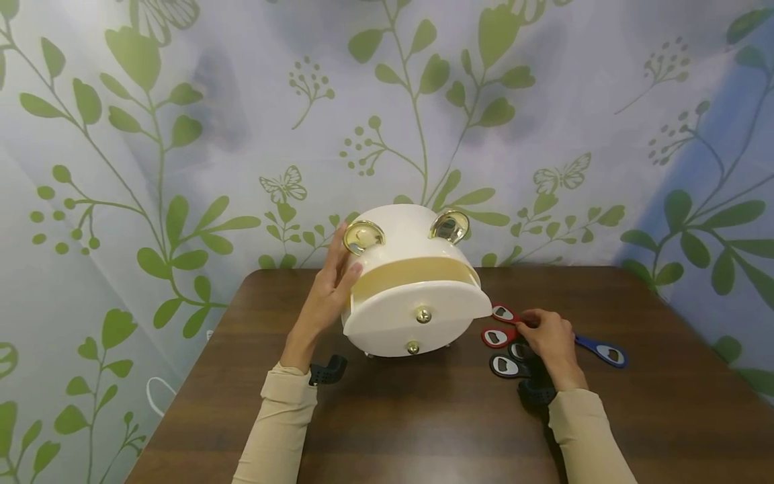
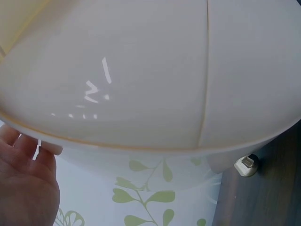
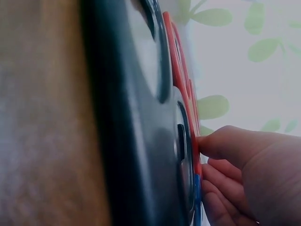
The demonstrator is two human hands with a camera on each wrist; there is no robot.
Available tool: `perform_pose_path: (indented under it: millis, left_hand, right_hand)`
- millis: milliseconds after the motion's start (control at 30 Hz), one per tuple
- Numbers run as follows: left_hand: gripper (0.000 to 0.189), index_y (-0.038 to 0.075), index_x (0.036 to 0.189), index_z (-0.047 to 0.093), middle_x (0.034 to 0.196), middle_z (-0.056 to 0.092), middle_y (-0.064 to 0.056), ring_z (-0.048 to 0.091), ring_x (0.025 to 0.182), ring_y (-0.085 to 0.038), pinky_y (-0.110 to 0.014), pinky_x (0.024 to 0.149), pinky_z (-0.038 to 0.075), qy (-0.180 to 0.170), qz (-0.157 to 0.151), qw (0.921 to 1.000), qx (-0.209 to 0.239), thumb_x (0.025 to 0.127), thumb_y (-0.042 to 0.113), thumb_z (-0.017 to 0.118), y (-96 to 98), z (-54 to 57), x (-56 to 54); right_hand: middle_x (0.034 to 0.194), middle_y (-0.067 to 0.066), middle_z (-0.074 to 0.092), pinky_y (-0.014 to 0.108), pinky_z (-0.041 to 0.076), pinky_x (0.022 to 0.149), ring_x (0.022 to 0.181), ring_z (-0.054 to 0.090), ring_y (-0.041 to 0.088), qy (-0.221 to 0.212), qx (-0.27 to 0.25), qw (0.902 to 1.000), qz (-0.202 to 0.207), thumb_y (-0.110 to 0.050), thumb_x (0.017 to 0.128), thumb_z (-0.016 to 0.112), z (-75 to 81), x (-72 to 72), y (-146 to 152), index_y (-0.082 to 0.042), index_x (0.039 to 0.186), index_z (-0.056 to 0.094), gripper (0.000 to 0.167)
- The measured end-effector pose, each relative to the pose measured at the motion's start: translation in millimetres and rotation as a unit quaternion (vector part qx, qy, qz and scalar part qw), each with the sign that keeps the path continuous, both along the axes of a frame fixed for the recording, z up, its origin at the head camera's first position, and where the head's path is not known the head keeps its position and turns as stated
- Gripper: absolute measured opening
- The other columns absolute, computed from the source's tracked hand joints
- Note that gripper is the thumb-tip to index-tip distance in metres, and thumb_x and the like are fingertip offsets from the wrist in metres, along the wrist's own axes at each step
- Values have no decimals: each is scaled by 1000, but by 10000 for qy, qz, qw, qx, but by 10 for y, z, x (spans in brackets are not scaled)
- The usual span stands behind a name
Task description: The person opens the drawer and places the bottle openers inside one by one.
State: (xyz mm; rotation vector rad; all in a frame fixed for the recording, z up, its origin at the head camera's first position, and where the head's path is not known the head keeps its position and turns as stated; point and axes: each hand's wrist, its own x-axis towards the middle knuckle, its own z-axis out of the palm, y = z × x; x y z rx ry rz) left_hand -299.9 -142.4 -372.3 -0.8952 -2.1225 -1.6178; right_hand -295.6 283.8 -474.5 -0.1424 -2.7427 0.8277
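A cream two-drawer box (image 1: 417, 336) with gold ears and gold knobs stands on the table, its upper drawer pulled out. My left hand (image 1: 326, 296) rests against the box's left side, thumb near the front rim and fingers extended along the side. In the left wrist view its fingers (image 2: 28, 150) lie at the box's edge. My right hand (image 1: 549, 339) pinches a red bottle opener (image 3: 188, 103) between thumb and fingers, over a group of bottle openers. Another red opener (image 1: 497, 337), black openers (image 1: 503, 365) and a blue opener (image 1: 607, 353) lie around it.
The brown wooden table (image 1: 399, 430) reaches back to a wall covering (image 1: 387, 121) with green leaves and butterflies. A white cable loop (image 1: 158, 396) hangs by the table's left edge. Black straps with mounts (image 1: 329, 370) sit on both wrists.
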Motion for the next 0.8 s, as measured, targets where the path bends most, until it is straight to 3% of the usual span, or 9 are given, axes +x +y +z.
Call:
perform_pose_path:
  millis: [267, 800]
  left_hand:
    - [76, 35, 167, 7, 164, 38, -8, 36, 151, -21, -52, 120, 30, 31, 59, 10000, -12, 109, 13, 50, 9, -9, 9]
    - [76, 40, 166, 7, 165, 35, -6, 33, 153, -18, -52, 122, 27, 14, 126, 9999, -78, 109, 14, 50, 12, -6, 9]
  right_hand:
    - [113, 24, 74, 60, 45, 91, 108, 62, 52, 9, -30, 10000, -92, -20, 89, 77, 17, -11, -10, 4, 113, 75, 34]
    - [115, 25, 73, 59, 44, 89, 108, 60, 51, -264, -3, 9996, -35, -23, 91, 78, 43, -8, 43, -1, 113, 78, 31]
